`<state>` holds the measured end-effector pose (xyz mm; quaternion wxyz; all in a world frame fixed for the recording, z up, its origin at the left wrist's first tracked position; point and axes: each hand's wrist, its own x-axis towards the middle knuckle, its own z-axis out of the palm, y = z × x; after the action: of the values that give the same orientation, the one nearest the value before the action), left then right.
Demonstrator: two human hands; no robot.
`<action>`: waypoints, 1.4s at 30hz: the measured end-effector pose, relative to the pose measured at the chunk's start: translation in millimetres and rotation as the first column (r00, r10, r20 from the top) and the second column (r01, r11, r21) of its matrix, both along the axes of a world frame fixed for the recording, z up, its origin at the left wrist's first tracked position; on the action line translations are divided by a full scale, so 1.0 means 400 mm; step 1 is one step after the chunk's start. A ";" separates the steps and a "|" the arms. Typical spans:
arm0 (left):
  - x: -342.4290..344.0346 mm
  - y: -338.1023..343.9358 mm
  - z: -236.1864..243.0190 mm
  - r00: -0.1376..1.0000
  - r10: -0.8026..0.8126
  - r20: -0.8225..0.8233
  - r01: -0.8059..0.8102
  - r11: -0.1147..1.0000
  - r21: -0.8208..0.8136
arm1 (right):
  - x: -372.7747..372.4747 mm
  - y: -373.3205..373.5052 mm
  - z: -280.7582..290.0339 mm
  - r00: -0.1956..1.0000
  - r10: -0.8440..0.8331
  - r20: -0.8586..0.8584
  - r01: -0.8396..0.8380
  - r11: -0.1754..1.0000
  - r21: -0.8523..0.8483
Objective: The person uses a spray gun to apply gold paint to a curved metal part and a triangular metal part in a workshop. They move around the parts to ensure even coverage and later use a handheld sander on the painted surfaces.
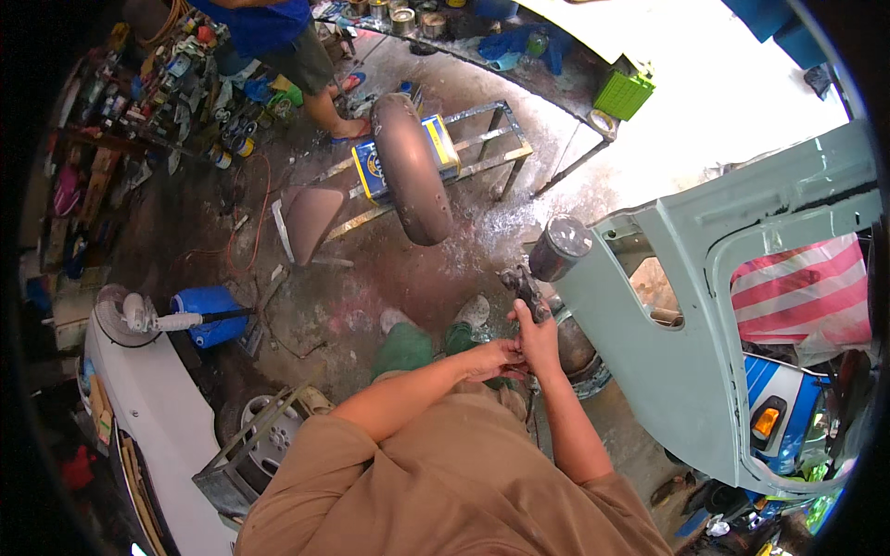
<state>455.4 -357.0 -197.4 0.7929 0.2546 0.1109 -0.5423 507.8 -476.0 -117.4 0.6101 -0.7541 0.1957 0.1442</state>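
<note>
In front of my body, my right hand (538, 343) is wrapped round the handle of a dark spray gun (525, 287). A round paint-stained cup (561, 248) sits on the gun and tilts to the right. My left hand (491, 360) is closed, with its fingers right below the right hand, by the lower end of the gun's handle; what they grip is hidden. Beyond the gun, a curved brown fender (411, 169) rests over a metal frame stand (482, 134). A brown triangular panel (311, 222) leans at the stand's left end.
A pale green vehicle body panel (667, 371) stands close on my right. A blue and yellow box (373, 174) is under the fender. Another person (306, 69) stands at the far left. A fan (125, 315), blue drum (209, 315) and orange hose (260, 208) are on the left.
</note>
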 end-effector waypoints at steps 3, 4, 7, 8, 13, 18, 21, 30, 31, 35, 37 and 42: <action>0.006 0.015 -0.029 1.000 0.018 -0.007 -0.017 0.999 0.032 | 0.016 0.009 -0.031 0.997 0.066 -0.038 -0.067 0.997 -0.035; 0.002 0.016 -0.032 1.000 0.024 0.003 -0.024 0.998 0.052 | 0.016 0.009 -0.042 0.993 0.099 -0.062 -0.102 0.994 -0.050; -0.013 0.033 -0.037 0.998 0.056 0.009 -0.057 0.993 0.100 | 0.021 0.023 -0.023 0.972 0.198 -0.129 -0.208 0.975 -0.073; -0.019 0.036 -0.037 0.996 0.084 -0.007 -0.083 0.991 0.108 | 0.021 0.030 -0.020 0.972 0.210 -0.104 -0.220 0.972 -0.089; -0.027 0.033 -0.025 0.989 0.144 -0.031 -0.136 0.974 0.182 | 0.014 0.045 -0.041 0.955 0.296 -0.017 -0.294 0.942 -0.163; -0.025 0.049 -0.036 0.980 0.189 -0.059 -0.171 0.958 0.230 | 0.017 0.063 -0.049 0.940 0.337 -0.060 -0.342 0.926 -0.160; -0.020 0.058 -0.048 0.976 0.213 -0.038 -0.195 0.942 0.273 | 0.011 0.084 -0.079 0.935 0.354 -0.032 -0.353 0.916 -0.188; -0.047 0.093 -0.045 0.961 0.272 -0.043 -0.246 0.917 0.314 | -0.001 0.118 -0.090 0.912 0.408 0.044 -0.394 0.902 -0.178; -0.041 0.097 -0.038 0.966 0.254 -0.044 -0.229 0.924 0.305 | -0.001 0.120 -0.091 0.916 0.397 0.056 -0.382 0.907 -0.179; -0.024 0.096 -0.038 0.985 0.172 0.001 -0.165 0.943 0.291 | 0.007 0.111 -0.064 0.940 0.337 -0.053 -0.341 0.918 -0.201; -0.012 0.082 -0.031 0.990 0.141 0.021 -0.141 0.942 0.306 | 0.011 0.096 -0.055 0.953 0.295 -0.073 -0.304 0.929 -0.210; 0.009 0.056 -0.022 0.992 0.127 -0.004 -0.119 0.937 0.328 | 0.018 0.082 -0.048 0.971 0.237 -0.040 -0.239 0.937 -0.253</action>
<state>458.9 -334.5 -206.3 0.7707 0.3683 0.2247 -0.4689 515.0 -443.2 -136.8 0.4848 -0.8441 0.1226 0.1936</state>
